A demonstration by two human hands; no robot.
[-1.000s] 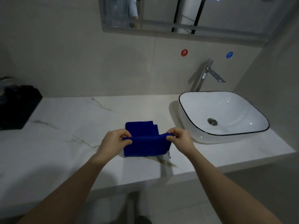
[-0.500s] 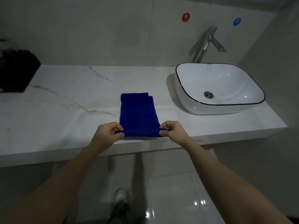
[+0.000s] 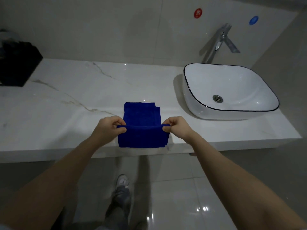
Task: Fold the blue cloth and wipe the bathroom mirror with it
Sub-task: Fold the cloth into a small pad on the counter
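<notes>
The blue cloth (image 3: 142, 130) lies partly folded near the front edge of the white marble counter (image 3: 69, 103). Its far part rests flat; its near edge is lifted into a raised fold. My left hand (image 3: 108, 128) pinches the left corner of that lifted edge. My right hand (image 3: 177, 127) pinches the right corner. Both hands hold the fold a little above the counter. The mirror is out of view.
A white basin (image 3: 232, 90) with a dark rim stands on the counter's right, a chrome tap (image 3: 219, 42) behind it. A black box (image 3: 16, 63) sits at the far left. A side wall closes in on the right. My shoe (image 3: 122, 188) shows on the tiled floor.
The view tilted down, losing the mirror. The near cloth edge was pulled flat toward the counter's front half a second ago, and is now lifted again into a raised fold.
</notes>
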